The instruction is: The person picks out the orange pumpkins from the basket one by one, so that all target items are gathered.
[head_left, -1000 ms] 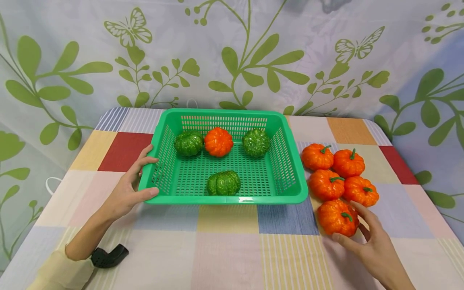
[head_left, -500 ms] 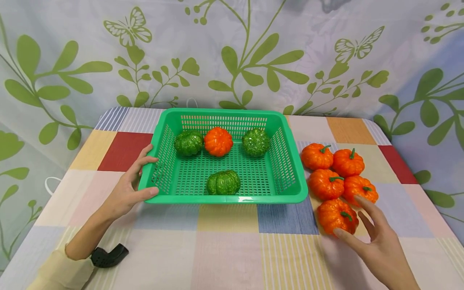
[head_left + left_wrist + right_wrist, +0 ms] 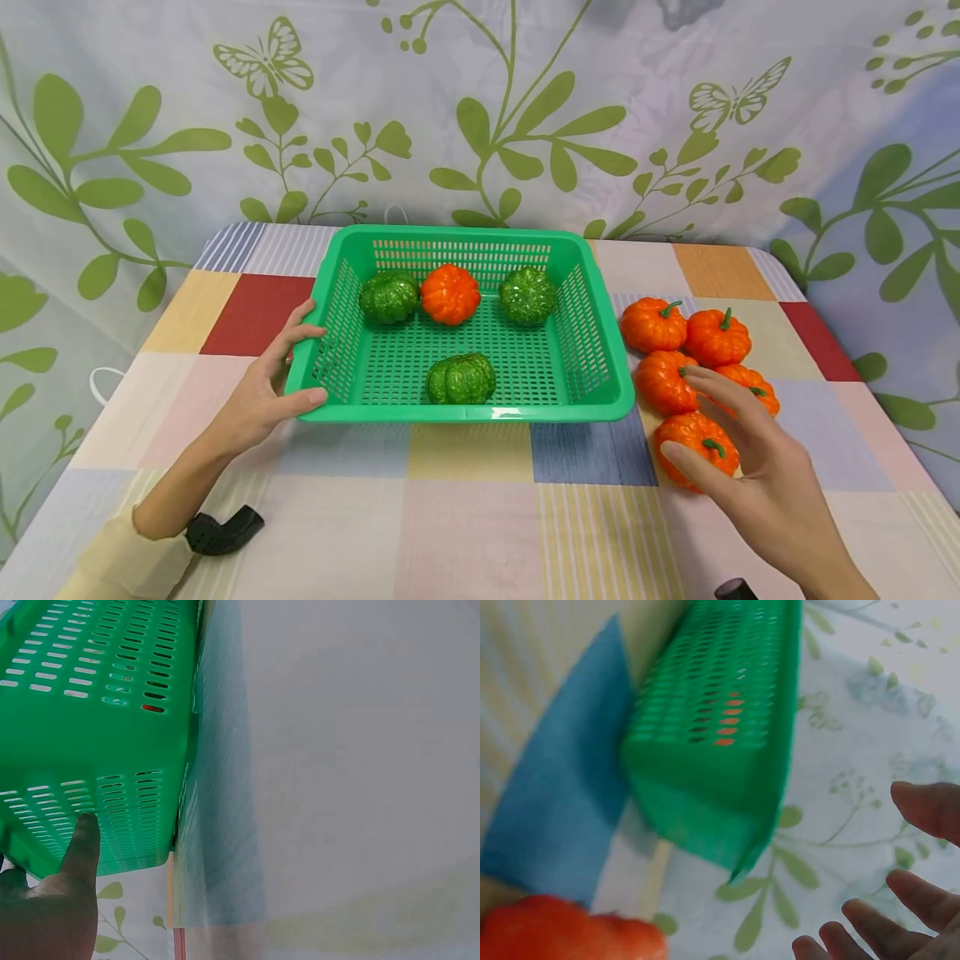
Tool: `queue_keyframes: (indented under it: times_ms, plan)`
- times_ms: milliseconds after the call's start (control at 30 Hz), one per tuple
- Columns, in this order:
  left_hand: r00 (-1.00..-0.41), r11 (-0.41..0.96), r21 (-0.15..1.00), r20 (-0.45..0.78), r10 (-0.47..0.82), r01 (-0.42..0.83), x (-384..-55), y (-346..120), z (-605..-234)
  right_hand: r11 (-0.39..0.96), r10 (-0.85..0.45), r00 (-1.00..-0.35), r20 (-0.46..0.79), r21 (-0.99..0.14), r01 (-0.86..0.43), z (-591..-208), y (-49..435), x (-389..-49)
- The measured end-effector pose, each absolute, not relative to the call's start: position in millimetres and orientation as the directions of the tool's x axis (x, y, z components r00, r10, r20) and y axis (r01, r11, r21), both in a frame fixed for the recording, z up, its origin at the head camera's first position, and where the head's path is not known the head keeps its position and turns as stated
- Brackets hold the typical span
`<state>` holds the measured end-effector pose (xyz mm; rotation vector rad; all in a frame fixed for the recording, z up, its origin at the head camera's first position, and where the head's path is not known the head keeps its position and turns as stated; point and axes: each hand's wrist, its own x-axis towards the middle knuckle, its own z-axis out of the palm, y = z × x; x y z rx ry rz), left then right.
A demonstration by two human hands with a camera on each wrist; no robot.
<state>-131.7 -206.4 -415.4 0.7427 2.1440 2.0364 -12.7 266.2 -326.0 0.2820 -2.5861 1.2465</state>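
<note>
A green plastic basket (image 3: 480, 412) sits mid-table with three green pumpkins (image 3: 390, 297) and one orange pumpkin (image 3: 451, 295) inside. My left hand (image 3: 258, 400) holds its left side, thumb on the near corner and fingertips over the rim; the left wrist view shows a finger against the slotted outer wall. To the basket's right stands a group of several orange pumpkins (image 3: 667, 382) with green stems. Over the nearest pumpkin (image 3: 686, 446) of that group hovers my right hand (image 3: 765, 467), thumb and fingers spread apart, holding nothing. In the right wrist view its fingertips (image 3: 911, 896) show bare.
A patchwork-patterned cloth (image 3: 465, 533) covers the table. Behind it hangs a curtain (image 3: 480, 108) with leaves and butterflies. Black wrist gear (image 3: 225, 531) sticks out by the left sleeve, and another dark piece (image 3: 735, 589) shows at the bottom right.
My right hand has let go of the nearest orange pumpkin and risen above it, fingers spreading. The left hand and the basket stay in place.
</note>
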Motion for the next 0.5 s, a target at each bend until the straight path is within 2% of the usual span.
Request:
queue_keyframes:
  times_ms: [200,367,500]
  plan:
    - [-0.881,-0.006,0.961,0.256,0.398,0.276,-131.2,-206.5,-416.3,0.555,-0.101,-0.936,0.338,-0.762,-0.335,-306.8,243.0,-23.9]
    - [-0.881,0.012,0.958,0.260,0.395,0.288,-131.3,-206.4,-416.4,0.439,-0.188,-0.903,0.385,-0.790,-0.428,-299.8,227.9,-37.1]
    - [-0.881,0.029,0.954,0.265,0.391,0.299,-131.7,-206.9,-415.7,0.429,-0.245,-0.868,0.431,-0.755,-0.496,-296.5,216.7,-49.6]
